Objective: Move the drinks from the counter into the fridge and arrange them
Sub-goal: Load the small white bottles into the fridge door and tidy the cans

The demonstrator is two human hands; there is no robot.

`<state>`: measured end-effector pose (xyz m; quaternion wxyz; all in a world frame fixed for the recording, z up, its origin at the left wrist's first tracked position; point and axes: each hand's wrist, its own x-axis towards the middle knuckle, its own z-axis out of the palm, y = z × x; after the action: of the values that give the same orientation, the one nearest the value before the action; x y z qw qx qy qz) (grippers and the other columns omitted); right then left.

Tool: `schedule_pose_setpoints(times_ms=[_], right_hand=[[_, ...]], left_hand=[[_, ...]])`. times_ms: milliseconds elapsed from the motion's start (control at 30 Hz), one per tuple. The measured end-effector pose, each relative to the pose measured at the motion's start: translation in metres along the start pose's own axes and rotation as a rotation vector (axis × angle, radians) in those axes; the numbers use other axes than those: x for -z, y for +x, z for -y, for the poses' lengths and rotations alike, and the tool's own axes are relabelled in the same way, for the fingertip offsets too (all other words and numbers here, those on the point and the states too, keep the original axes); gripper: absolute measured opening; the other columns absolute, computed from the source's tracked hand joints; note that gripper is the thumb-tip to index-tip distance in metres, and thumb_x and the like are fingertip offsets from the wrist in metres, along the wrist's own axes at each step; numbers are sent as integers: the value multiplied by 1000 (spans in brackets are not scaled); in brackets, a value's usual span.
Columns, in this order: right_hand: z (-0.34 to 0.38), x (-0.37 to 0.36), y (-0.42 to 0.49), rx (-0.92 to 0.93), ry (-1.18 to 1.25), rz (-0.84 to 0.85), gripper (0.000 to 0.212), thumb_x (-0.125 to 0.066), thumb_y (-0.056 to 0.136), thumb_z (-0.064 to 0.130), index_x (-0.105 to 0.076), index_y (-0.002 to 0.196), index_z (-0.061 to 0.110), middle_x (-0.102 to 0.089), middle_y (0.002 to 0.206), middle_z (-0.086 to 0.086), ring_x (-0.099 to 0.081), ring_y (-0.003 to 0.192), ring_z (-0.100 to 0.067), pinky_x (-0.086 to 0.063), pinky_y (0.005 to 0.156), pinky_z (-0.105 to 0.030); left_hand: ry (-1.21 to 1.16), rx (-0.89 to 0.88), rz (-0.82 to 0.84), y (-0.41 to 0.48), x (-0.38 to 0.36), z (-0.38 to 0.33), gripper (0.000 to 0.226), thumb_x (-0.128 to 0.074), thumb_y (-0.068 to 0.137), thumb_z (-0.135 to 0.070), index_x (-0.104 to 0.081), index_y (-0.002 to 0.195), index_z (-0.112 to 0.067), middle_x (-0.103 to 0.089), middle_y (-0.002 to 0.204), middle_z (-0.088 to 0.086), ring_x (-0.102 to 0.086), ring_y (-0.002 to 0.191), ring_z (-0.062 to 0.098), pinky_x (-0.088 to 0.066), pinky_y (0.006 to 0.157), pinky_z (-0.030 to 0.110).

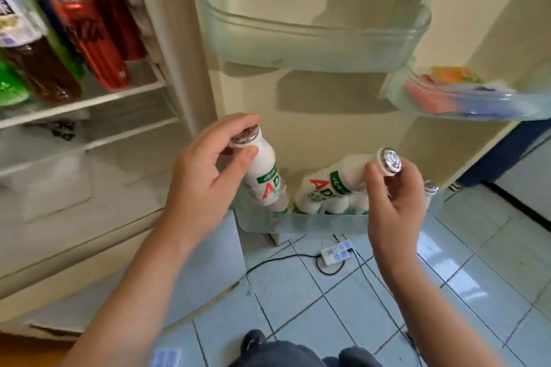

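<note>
Bottles (316,194) in bottom door bin (298,222); cans (101,39) on shelf (89,101) left.

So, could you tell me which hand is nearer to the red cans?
Left. The left hand is below and right of the red cans; the right hand is much farther right, over the lower door bin.

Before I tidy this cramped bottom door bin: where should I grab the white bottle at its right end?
Probably from above, pinching the white bottle by its neck under the cap: it stands upright, body sunk in the door bin behind the right hand.
</note>
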<state>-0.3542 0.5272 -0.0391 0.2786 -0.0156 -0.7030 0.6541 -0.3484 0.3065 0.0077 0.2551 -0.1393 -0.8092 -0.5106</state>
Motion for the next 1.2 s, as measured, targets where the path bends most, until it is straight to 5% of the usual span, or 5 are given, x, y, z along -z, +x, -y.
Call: schedule_pose_setpoints(times_ms=[267, 400, 500, 733, 1200], right_hand=[[-9, -26, 39, 76, -91, -56, 14, -59, 88, 30, -54, 97, 39, -60, 89, 26, -58, 87, 7, -44, 72, -5], [-24, -33, 53, 20, -286, 107, 20, -60, 89, 35, -53, 108, 36, -60, 96, 27, -58, 96, 6, -49, 81, -16], [-38, -38, 60, -34, -403, 250, 27, -60, 89, 36, -53, 114, 28, -60, 97, 20, -60, 96, -6, -51, 79, -29], [-59, -41, 71, 0, -743, 474, 39, -62, 86, 40, -57, 117, 18, -65, 108, 0, -59, 98, -18, -49, 77, -35], [-67, -43, 83, -118, -904, 737, 44, -73, 79, 30, -58, 118, 17, -67, 110, -3, -62, 101, -21, -51, 86, -36]], left_hand=[[71, -97, 150, 49, -34, 34, 35, -52, 87, -3, -62, 119, -12, -56, 119, -9, -51, 113, 1, -36, 100, 12], [141, 0, 224, 49, -48, 49, 34, -56, 89, 1, -62, 120, -13, -53, 119, -14, -47, 110, -3, -31, 95, 3], [210, 50, 304, 48, -57, 63, 33, -57, 90, -2, -63, 119, -17, -53, 114, -14, -50, 110, 3, -34, 93, 10], [274, 170, 464, 37, -74, 93, 32, -56, 91, -5, -61, 117, -23, -59, 120, -5, -56, 108, 10, -44, 94, 26], [181, 370, 465, 39, -83, 105, 36, -49, 89, 4, -63, 112, -19, -59, 122, -2, -52, 114, 10, -32, 85, 7]])
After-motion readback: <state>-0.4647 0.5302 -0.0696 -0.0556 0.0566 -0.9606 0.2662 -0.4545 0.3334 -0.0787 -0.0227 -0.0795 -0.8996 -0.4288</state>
